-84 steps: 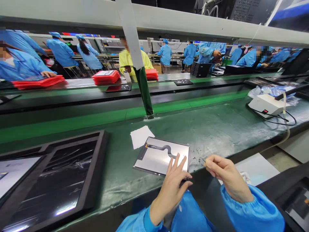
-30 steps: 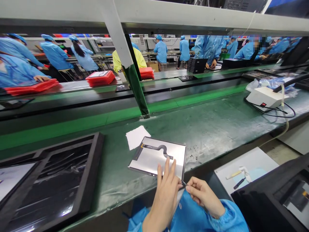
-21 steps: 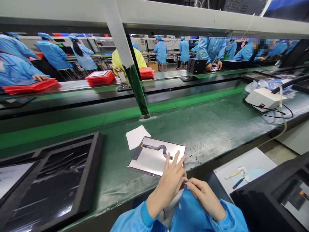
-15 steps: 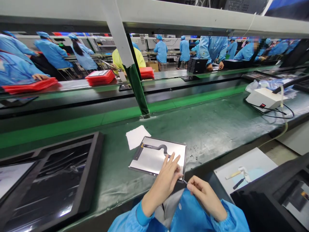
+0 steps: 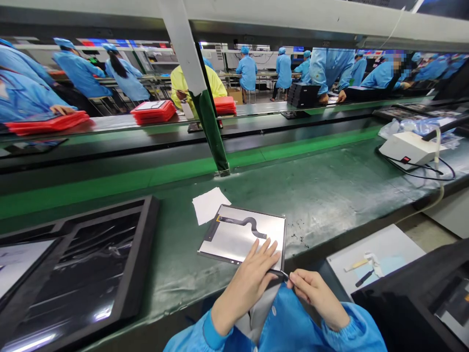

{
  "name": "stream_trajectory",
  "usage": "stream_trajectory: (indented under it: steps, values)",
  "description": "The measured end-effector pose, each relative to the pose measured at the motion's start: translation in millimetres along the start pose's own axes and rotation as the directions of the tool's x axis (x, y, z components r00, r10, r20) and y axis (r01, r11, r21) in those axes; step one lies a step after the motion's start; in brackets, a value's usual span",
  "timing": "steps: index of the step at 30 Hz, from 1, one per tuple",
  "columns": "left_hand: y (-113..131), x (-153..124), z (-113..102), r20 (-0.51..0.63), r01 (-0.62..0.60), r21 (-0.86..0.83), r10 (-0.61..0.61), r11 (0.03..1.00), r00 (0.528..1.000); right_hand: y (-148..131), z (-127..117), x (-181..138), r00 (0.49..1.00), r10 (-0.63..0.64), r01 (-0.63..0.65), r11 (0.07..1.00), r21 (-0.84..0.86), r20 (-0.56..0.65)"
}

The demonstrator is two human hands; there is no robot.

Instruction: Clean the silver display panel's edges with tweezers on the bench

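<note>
A tablet display panel lies silver back up near the bench's front edge, with a dark flat cable curving across it. My left hand rests on its lower right part, fingers stretched flat, thumb by the near edge. At the panel's near right corner, my right hand pinches a thin metal tool. The tool's tip touches or nearly touches that corner; my fingers cover its other end. Several white paper sheets lie just behind the panel.
On the left stands a black foam tray holding dark panels. A white device with a black cord sits far right. Below the bench, a white board carries small tools. A green post rises behind. People in blue work across the line.
My left hand's fingers have flattened onto the panel and uncovered the end of the flat cable. My right hand remains at the corner with the tool. The whole view has shifted slightly.
</note>
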State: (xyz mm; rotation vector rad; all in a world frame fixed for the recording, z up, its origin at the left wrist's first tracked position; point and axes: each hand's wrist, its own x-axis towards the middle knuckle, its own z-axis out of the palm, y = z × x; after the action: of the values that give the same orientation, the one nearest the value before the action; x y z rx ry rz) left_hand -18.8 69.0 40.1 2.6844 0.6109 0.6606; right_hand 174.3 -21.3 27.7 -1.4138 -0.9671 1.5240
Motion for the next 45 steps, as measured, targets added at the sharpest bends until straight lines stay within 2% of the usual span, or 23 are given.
stream_trajectory:
  steps: [7,16,34,38,42,45]
  values:
    - [6.5,4.9,4.4,-0.043,0.0,0.094,0.004,0.996,0.999,-0.3,-3.7,-2.7,0.997,0.066,-0.064,0.996,0.069,-0.026]
    - [6.4,4.8,8.4,-0.072,-0.003,0.098,0.01,0.995,0.997,4.5,-6.1,-2.4,0.989,0.149,-0.145,0.979,0.14,-0.015]
    - [7.8,4.3,10.3,-0.072,0.014,0.1,-0.007,0.995,0.997,-5.6,-1.7,-4.7,0.981,0.195,-0.194,0.967,0.164,0.01]
    - [8.8,4.5,9.3,-0.073,0.023,0.097,-0.016,0.995,0.997,-4.7,0.0,-6.2,0.988,0.152,-0.147,0.979,0.139,-0.03]
    - [9.0,5.6,7.5,-0.071,0.008,0.096,-0.002,0.995,0.997,-5.8,0.7,-9.2,0.997,0.059,-0.056,0.997,0.044,-0.057]
    - [9.1,6.5,7.1,-0.076,0.004,0.093,0.003,0.996,0.997,-5.0,-0.9,-11.0,0.997,0.036,-0.038,0.999,-0.021,-0.064]
